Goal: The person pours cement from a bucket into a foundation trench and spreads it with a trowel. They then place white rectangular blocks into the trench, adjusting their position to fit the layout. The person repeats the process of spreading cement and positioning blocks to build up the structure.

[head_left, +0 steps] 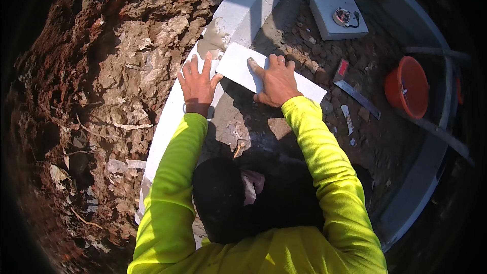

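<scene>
Inside curved wall [417,185], rubble [304,59], right hand [277,82] clamped on white block [237,67], left hand [198,85] spread

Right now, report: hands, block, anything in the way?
Left hand spread on wall top. Right hand gripping white block, right end beyond wall. Mortar by its left end; orange bucket well aside.

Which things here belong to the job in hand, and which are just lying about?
In the job, seemingly:
white block, under the right hand
pale wall top, under the spread left hand
mortar patch near the block's end

Lying about, apparently:
orange bucket
metal-bladed tool
separate pale block
round device on that
</scene>
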`<state>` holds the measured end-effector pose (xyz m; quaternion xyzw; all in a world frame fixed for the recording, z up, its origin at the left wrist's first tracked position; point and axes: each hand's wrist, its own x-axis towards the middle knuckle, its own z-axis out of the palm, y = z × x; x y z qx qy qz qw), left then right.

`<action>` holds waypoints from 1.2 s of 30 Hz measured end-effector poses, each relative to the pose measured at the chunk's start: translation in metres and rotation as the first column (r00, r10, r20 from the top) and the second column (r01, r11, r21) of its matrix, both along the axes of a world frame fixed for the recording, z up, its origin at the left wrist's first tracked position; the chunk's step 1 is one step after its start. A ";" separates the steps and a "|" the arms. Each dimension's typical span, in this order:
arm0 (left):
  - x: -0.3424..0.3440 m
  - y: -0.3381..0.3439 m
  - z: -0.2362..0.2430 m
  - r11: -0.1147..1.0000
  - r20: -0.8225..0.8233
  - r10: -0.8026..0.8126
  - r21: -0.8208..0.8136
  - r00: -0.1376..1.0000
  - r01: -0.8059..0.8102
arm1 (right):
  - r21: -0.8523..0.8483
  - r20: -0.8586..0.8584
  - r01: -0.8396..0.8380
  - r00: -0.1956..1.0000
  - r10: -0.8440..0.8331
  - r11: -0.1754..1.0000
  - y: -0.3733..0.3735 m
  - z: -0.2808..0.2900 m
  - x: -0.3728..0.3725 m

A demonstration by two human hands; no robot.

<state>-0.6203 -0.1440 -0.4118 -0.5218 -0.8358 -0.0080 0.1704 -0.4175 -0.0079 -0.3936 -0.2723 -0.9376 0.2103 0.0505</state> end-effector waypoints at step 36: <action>0.008 0.004 0.004 0.998 -0.039 -0.058 -0.028 0.998 0.057 | -0.005 -0.076 0.013 0.997 -0.013 1.000 0.003 -0.013 0.005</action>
